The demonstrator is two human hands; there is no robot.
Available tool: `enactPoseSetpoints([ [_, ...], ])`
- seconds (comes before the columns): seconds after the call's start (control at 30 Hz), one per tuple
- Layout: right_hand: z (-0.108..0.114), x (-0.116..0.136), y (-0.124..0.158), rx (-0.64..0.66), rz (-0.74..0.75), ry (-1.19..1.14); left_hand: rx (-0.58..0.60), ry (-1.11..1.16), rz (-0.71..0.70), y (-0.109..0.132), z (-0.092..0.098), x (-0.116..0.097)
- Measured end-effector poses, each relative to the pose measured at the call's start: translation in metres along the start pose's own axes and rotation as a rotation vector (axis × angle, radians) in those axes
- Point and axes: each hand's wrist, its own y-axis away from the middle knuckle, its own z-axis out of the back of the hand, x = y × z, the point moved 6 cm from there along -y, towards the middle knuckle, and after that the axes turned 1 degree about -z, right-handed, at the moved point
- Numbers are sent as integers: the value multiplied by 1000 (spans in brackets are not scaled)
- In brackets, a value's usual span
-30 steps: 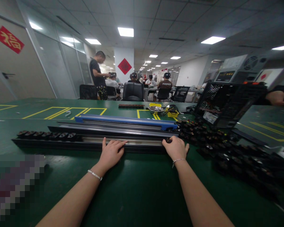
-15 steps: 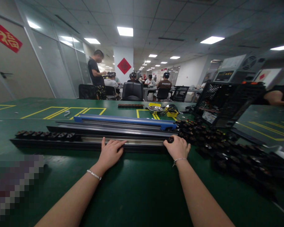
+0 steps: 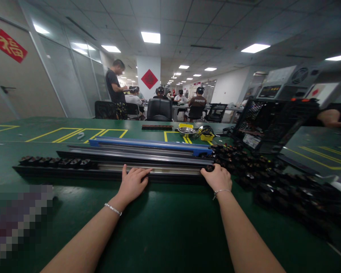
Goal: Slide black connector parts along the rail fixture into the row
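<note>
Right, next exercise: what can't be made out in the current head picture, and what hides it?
Head view: full shape of the small dark part; the right hand partly covers it.
Head view: right end of the long black channel-shaped rail; the same hand hides it.
Head view: count of the heap of small black parts; blur and overlap.
Head view: identity of the purple-grey item; pixelated, cut by the left edge.

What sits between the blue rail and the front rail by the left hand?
In the head view, at least one dark rail, silvery on top, lies between the blue rail and the front rail.
</note>
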Motion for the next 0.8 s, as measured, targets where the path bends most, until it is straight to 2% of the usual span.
enactPoseSetpoints([
  [0.2, 0, -4, -4, 54, -23, -11, 2, -1, 1, 0, 0, 0],
  [0.47, -2, -9, -11, 54, 2, -16, -11, 4, -6, 0, 0, 1],
  [0.8, -3, -15, -13, 110, -57, -93, 11, -4, 3, 0, -1, 1],
])
